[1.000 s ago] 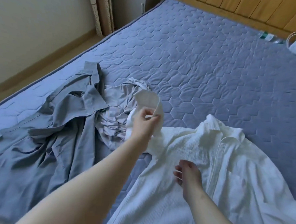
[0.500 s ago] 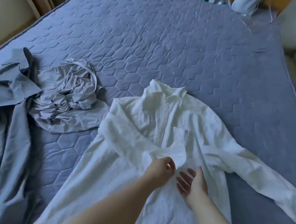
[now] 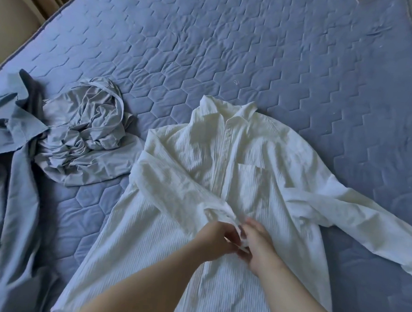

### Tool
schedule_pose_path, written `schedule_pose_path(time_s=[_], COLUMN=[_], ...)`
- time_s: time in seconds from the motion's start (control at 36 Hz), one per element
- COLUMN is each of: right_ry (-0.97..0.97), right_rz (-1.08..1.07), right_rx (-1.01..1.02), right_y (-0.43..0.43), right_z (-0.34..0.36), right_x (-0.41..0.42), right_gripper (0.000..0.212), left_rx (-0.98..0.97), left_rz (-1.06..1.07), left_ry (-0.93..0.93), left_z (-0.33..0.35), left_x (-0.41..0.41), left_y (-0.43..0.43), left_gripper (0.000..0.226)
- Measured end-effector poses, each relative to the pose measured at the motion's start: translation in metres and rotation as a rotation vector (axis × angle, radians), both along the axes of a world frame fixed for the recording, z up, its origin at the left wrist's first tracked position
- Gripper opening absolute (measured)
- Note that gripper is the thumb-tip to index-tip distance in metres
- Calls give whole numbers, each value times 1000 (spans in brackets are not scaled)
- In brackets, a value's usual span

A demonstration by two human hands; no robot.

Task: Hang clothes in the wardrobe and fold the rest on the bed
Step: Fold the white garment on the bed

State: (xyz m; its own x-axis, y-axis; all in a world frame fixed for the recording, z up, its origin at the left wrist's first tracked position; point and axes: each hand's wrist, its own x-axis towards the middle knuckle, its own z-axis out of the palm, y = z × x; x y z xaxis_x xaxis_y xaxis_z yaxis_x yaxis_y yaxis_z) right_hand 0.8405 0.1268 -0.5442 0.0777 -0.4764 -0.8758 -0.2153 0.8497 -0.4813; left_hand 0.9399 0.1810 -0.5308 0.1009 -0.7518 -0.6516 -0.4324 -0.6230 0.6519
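So far little looks finished: nearest, the left hand (image 3: 216,240) and right hand (image 3: 258,245) meet over the lower front of the white shirt (image 3: 248,158), fingers curled and pinching the cuff (image 3: 232,217) of one sleeve folded across it; the other sleeve lies outstretched. Left of the shirt, a crumpled grey garment (image 3: 82,137) and a blue-grey shirt (image 3: 11,169) lie unfolded. Beyond the shirt stretches the quilted blue mattress (image 3: 229,49), with beige floor (image 3: 11,26) past its far-left edge

The bare left forearm (image 3: 145,284) and right forearm (image 3: 295,294) reach forward from the bottom edge and converge. The left hand (image 3: 216,240) and right hand (image 3: 259,248) meet, fingers curled, both pinching the white shirt cuff (image 3: 230,214) between them.
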Motion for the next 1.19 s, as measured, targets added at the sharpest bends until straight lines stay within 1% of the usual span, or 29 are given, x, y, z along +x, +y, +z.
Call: schedule_pose_path(time_s=[0.11,0.14,0.19,0.22,0.25,0.31,0.36,0.42,0.47,0.53,0.56,0.64,0.72,0.81,0.86,0.89,0.94,0.97,1.0,1.06,1.08,1.14,1.19], right_ry=[61,80,143,195,257,380,471,517,546,602,632,678,605,509,435,406,394,397,388,331,287,237,158], right_rz=[-32,-38,-58,-60,-58,-42,3,105,222,301,331,364,303,188,85,31,-83,-136,-182,-282,-368,-539,-652], right_rx=[-36,-50,-102,-138,-176,-248,-282,-264,-217,-176,-159,-136,-135,-137,-150,-156,-157,-157,-142,-127,-105,-64,-53], right_y=[-3,-2,-3,-3,-4,-4,-3,-1,2,5,6,4,-2,-13,-23,-27,-39,-45,-50,-61,-66,-74,-83], right_z=[-3,-4,-7,-8,-10,-12,-12,-14,-21,-26,-25,-24,-22,-19,-16,-14,-12,-11,-9,-10,-11,-16,-22], right_x=[-2,-4,-8,-9,-11,-14,-18,-21,-21,-20,-19,-17,-17,-25,-38,-45,-64,-76,-88,-113,-125,-152,-176], right_gripper=[32,33,31,29,28,29,28,25,25,25,26,40,42,41,34,26,11,6,6,17,19,32,27], left_rx=[15,33,78,87,82,64,57,69,97,128,136,131,108,89,78,72,61,56,51,17,-15,-105,-195], left_rz=[25,48,80,110,168,338,537,726,836,864,862,819,734,645,582,544,462,418,371,282,237,120,-12], left_ry=[125,174,217,224,240,251,189,119,92,83,80,63,70,92,102,95,82,80,74,8,-48,-179,-318], left_z=[-4,-4,-5,-7,-8,-9,-10,-14,-19,-23,-24,-22,-16,-9,-5,-3,-1,-1,-2,-4,-6,-13,-18], left_x=[4,5,7,8,10,14,19,23,27,31,32,34,29,15,0,-8,-26,-36,-46,-68,-80,-104,-127], left_y=[1,2,3,3,3,3,4,7,9,11,11,7,-5,-25,-41,-50,-68,-76,-84,-98,-105,-120,-134], left_gripper=[19,16,3,7,11,11,14,15,14,12,13,20,20,14,12,13,16,17,18,25,30,41,52])
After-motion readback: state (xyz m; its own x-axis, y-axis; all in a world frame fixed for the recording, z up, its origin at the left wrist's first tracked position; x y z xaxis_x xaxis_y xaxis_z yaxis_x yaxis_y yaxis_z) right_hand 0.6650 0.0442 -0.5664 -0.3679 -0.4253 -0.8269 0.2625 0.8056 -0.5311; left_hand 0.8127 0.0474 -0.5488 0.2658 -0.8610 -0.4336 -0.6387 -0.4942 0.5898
